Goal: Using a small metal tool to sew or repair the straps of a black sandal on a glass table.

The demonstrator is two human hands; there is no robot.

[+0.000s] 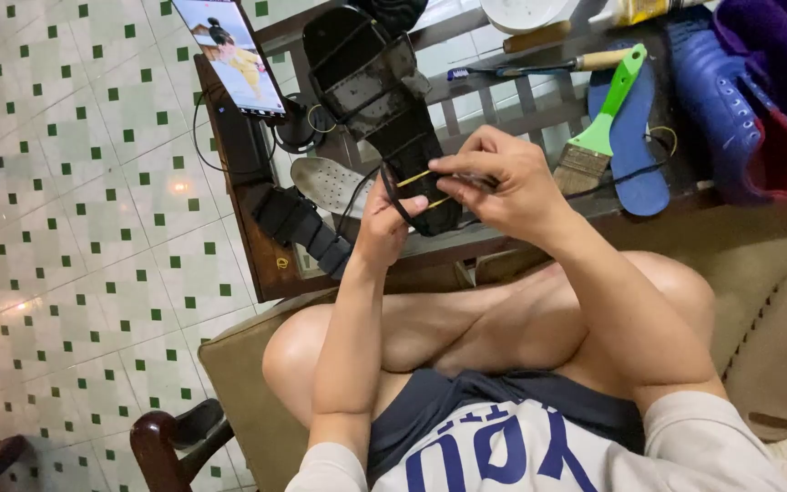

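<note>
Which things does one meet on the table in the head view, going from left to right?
Phone → grey insole → black sandal → green brush → blue insole → blue shoe.

We see green-handled brush (597, 137) | blue insole (638, 155) | blue shoe (721, 100) | phone (229, 55) | grey insole (330, 185) | white bowl (521, 13)

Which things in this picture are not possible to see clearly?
Head view:
- The tool in the right hand: too thin, covered by fingers.
- The toe of the black sandal held by the left hand: behind both hands.
- White bowl: cut by the top edge.
- Blue shoe: partly under purple cloth.
</note>
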